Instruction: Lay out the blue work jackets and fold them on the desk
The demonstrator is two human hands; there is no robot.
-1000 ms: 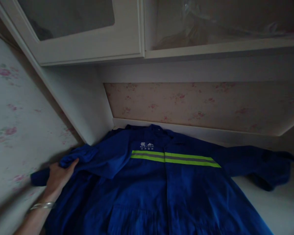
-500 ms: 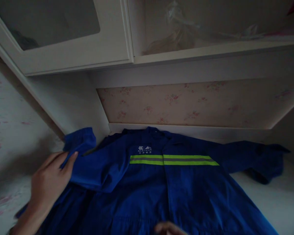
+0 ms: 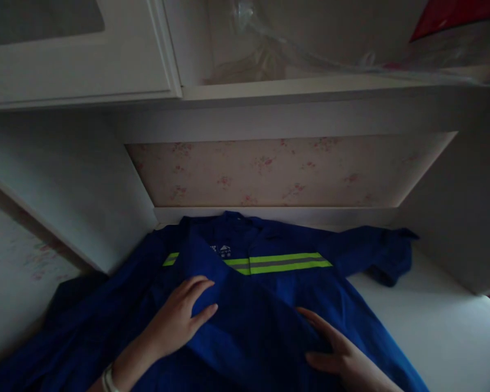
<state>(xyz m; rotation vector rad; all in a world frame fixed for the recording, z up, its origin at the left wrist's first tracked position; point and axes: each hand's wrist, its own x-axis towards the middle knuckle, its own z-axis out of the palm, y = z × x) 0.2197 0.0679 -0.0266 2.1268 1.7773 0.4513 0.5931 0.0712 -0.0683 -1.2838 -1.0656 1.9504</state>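
A blue work jacket (image 3: 310,294) with a yellow-green and grey reflective stripe (image 3: 291,263) and a white printed logo (image 3: 224,250) lies spread out, collar toward the back. Its left-side sleeve (image 3: 237,305) is laid across the front and covers part of the stripe and logo. My left hand (image 3: 177,318) rests on this folded cloth, thumb and fingers apart. At the lower right, my right hand (image 3: 337,351) touches the fabric with its thumb apart from the fingers. The other sleeve (image 3: 367,251) stretches out to the right.
The jacket lies on a white surface (image 3: 445,321) inside a cabinet recess. Floral-papered backing (image 3: 269,174) stands behind it. Overhead are a cabinet door (image 3: 139,60) and a shelf edge (image 3: 310,87) holding clear plastic and a red item (image 3: 453,16). More blue cloth (image 3: 73,316) lies at left.
My left hand has moved right from the raised left sleeve, which now lies folded over the jacket front. My right hand has come up into view onto the cloth. The camera view has shifted right.
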